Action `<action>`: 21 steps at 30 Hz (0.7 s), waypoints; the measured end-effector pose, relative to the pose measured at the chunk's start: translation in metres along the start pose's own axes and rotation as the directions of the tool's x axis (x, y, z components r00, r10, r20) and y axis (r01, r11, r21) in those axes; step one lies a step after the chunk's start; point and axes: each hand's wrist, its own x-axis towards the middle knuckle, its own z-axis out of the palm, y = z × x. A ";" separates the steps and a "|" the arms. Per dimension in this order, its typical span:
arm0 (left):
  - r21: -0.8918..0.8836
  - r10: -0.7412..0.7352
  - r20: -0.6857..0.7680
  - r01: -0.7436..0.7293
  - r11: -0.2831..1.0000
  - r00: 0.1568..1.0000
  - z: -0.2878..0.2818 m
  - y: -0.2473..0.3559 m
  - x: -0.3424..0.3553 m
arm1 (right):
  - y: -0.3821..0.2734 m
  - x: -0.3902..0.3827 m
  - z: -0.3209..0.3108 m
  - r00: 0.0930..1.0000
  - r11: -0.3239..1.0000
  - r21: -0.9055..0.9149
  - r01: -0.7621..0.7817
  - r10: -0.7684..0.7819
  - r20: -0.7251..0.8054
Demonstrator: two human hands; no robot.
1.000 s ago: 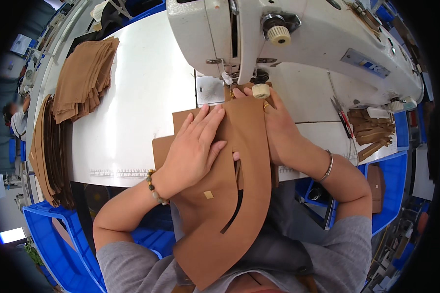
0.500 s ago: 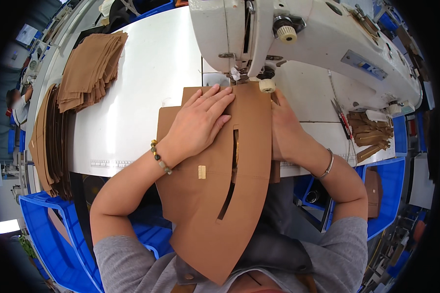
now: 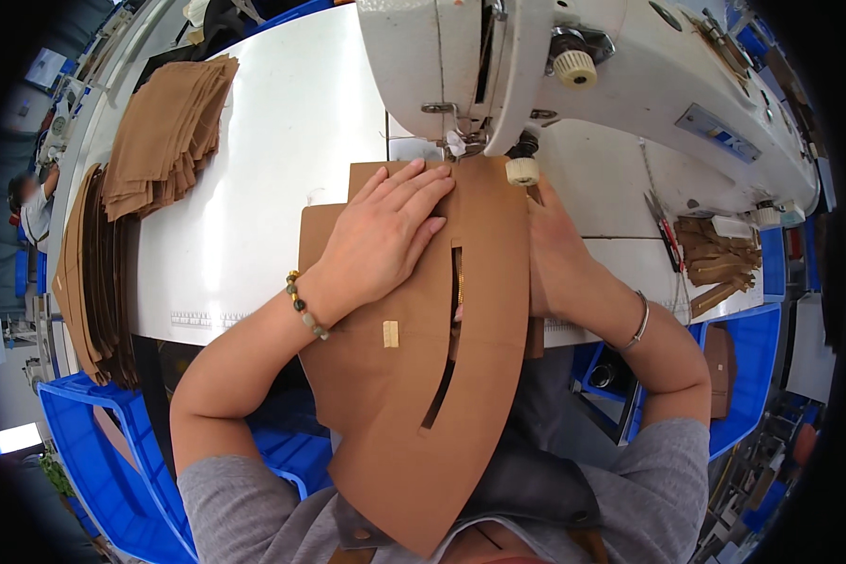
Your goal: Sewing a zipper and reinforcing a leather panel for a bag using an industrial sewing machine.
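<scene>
A workshop with a white sewing table that curves in the wide lens. A white sewing machine stretches over its far and right parts. Blue bins sit below the table, one by its near left corner and one by its right end. Beyond the left edge, a co-worker is seen small.

A large brown panel with a long curved slot lies at the middle of the table's near edge, its far end at the needle area and its pointed end hanging over the edge toward the person. The left hand rests flat on it, fingers straight and close together, gripping nothing. The right hand is at the panel's right edge; its fingers are mostly hidden, so how closed they are cannot be told.

Two piles of brown pieces lie along the left edge, a fanned one and a drooping one. Near the right corner are brown strips and a slim red-handled tool. The machine head blocks sight of the stitching point.
</scene>
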 end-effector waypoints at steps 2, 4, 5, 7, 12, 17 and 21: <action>-0.010 0.001 -0.020 -0.001 1.000 1.000 0.000 -0.004 0.004 | 0.000 0.000 -0.002 1.000 1.000 0.019 -0.004 0.004 -0.010; -0.015 0.011 -0.059 -0.012 1.000 0.998 0.001 -0.009 0.011 | -0.001 -0.001 -0.001 1.000 0.999 0.036 -0.015 0.015 0.004; -0.019 0.008 -0.060 -0.010 1.000 0.998 0.001 -0.012 0.015 | -0.001 -0.001 0.000 1.000 0.999 0.036 -0.028 0.028 0.002; -0.004 0.057 -0.128 -0.058 0.998 0.990 0.000 -0.020 0.025 | -0.001 -0.002 0.001 0.999 0.999 0.038 -0.037 0.037 0.006; 0.009 -0.015 -0.078 0.016 1.000 0.997 -0.001 -0.038 0.043 | -0.001 -0.002 0.003 0.999 0.999 0.018 -0.035 0.036 -0.023; 0.008 0.050 -0.085 -0.050 0.999 0.995 -0.002 -0.047 0.054 | -0.004 -0.001 -0.002 0.999 0.999 0.040 -0.031 0.032 -0.016; 0.105 0.008 -0.081 0.001 0.994 0.997 -0.012 -0.034 0.045 | -0.005 -0.001 -0.005 0.994 0.996 0.043 -0.077 0.073 0.081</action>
